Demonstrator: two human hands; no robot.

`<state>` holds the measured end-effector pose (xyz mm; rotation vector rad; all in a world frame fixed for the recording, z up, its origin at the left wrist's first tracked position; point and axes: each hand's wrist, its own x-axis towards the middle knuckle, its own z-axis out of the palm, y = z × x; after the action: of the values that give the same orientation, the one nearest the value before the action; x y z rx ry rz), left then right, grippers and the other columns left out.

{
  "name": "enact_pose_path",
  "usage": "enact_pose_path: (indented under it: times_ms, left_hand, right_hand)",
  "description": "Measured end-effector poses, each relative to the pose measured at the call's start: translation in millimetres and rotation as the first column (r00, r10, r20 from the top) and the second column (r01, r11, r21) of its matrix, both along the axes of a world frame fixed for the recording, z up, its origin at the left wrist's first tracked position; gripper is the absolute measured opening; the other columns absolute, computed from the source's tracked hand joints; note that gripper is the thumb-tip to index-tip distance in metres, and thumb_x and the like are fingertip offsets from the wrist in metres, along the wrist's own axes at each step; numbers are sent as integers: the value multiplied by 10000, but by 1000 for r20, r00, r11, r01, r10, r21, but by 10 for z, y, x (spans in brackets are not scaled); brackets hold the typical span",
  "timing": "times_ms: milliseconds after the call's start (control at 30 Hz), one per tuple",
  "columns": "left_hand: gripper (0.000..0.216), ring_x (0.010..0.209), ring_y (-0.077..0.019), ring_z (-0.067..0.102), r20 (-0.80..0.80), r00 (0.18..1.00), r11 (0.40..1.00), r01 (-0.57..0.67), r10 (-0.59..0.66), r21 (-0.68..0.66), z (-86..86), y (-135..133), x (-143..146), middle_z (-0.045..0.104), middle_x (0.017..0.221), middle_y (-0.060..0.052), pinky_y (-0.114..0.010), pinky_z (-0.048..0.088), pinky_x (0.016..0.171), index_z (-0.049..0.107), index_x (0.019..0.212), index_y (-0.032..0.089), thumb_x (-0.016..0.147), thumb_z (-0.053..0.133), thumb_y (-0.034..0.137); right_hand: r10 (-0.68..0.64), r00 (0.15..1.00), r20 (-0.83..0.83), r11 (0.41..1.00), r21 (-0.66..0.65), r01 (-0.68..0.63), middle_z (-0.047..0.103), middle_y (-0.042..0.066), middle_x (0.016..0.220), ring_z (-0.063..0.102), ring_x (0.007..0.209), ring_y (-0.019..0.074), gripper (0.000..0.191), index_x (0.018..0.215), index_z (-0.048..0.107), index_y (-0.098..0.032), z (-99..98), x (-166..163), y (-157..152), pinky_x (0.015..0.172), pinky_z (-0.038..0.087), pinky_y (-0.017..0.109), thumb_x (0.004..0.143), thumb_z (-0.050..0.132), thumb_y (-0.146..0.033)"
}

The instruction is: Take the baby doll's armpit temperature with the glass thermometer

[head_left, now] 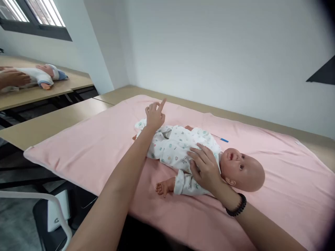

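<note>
A baby doll (243, 170) in a white patterned outfit lies on its back on a pink blanket (94, 139), its head toward the right. My right hand (205, 165), with a dark bracelet (237, 205) at the wrist, rests spread on the doll's chest near the shoulder. Raised over the doll's legs is my left hand (155, 115), its index finger stretched out and the others partly bent, with nothing in it that I can see. My left forearm hides part of the doll's lower body. Beyond the doll's far arm lies a thin thermometer-like stick with a blue end (224, 140).
The blanket covers most of a wooden table (78, 111) against a white wall (209, 52). At a table (78, 77) on the far left, another person's hands (13, 77) touch a second doll (45, 71). A chair with a white frame (56, 202) stands lower left.
</note>
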<state>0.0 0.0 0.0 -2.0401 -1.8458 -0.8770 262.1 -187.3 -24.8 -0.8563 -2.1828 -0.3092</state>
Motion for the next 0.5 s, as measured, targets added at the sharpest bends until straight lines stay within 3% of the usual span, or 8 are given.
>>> enact_pose_path:
  times_ms: [33, 100, 200, 267, 367, 433, 467, 500]
  left_hand:
    - [683, 1367, -313, 388, -57, 998, 983, 19, -30, -181, -25, 16, -19, 442, 1480, -143, -516, 287, 1136, 271, 1603, 263, 930, 379, 227]
    - [588, 1413, -343, 354, -139, 986, 862, 11, -94, -507, -82, 66, -60, 402, 1544, -124, -549, 304, 1132, 406, 1539, 315, 952, 392, 355]
    - [520, 1336, -374, 454, -142, 981, 778, 12, -130, -628, -145, 171, -117, 499, 1462, -147, -598, 367, 1070, 538, 1440, 327, 963, 367, 442]
    - [534, 1335, -382, 454, -149, 979, 757, 9, -140, -653, -149, 250, -140, 489, 1458, -161, -607, 372, 1062, 526, 1447, 325, 972, 329, 471]
    - [591, 1354, -406, 426, -171, 977, 743, -17, -131, -669, -110, 396, -123, 457, 1476, -176, -625, 355, 1070, 479, 1477, 332, 939, 378, 553]
    - [678, 1405, -422, 367, -184, 976, 751, -37, -113, -659, -80, 516, -66, 409, 1523, -186, -654, 311, 1093, 379, 1538, 343, 913, 406, 606]
    - [716, 1444, -424, 316, -187, 976, 757, -40, -110, -652, -71, 580, -26, 366, 1564, -183, -670, 280, 1108, 317, 1567, 354, 911, 395, 630]
    - [737, 1481, -423, 257, -187, 976, 762, -35, -114, -647, -66, 645, 19, 314, 1608, -169, -687, 249, 1121, 261, 1587, 370, 915, 366, 654]
  right_hand:
    - [35, 999, 14, 999, -12, -35, 683, 114, 1245, 521, 1335, 339, 374, 1233, 613, -164, 50, 17, -42, 1069, 475, 571, 875, 576, -62]
    - [148, 987, 62, 989, -4, -148, 685, 115, 1249, 538, 1329, 311, 393, 1252, 606, -156, 183, 120, -155, 1075, 491, 535, 873, 577, -57]
    - [224, 970, 92, 965, 116, -234, 700, 88, 1237, 588, 1281, 284, 445, 1317, 583, -181, 416, 515, -270, 1090, 495, 521, 880, 564, -100]
    - [67, 995, -72, 978, 204, -51, 690, 34, 1240, 620, 1237, 250, 414, 1331, 577, -293, 548, 942, -179, 1097, 486, 516, 942, 495, -178]
    - [-255, 907, -334, 933, 160, 321, 611, 117, 1343, 546, 1320, 302, 380, 1352, 553, -239, 579, 1717, 280, 1122, 427, 572, 981, 475, -248]
    - [-618, 738, -271, 781, -109, 615, 586, 132, 1390, 528, 1336, 279, 416, 1375, 527, -210, 455, 2215, 688, 1107, 453, 513, 1031, 351, -365]
    - [-726, 684, -67, 676, -249, 694, 542, 140, 1447, 499, 1366, 269, 493, 1436, 470, -200, 363, 2433, 879, 1085, 477, 484, 1043, 267, -418]
    - [-730, 683, 43, 639, -313, 703, 540, 153, 1455, 506, 1362, 287, 533, 1436, 489, -189, 261, 2623, 1046, 1054, 501, 475, 1029, 295, -474]
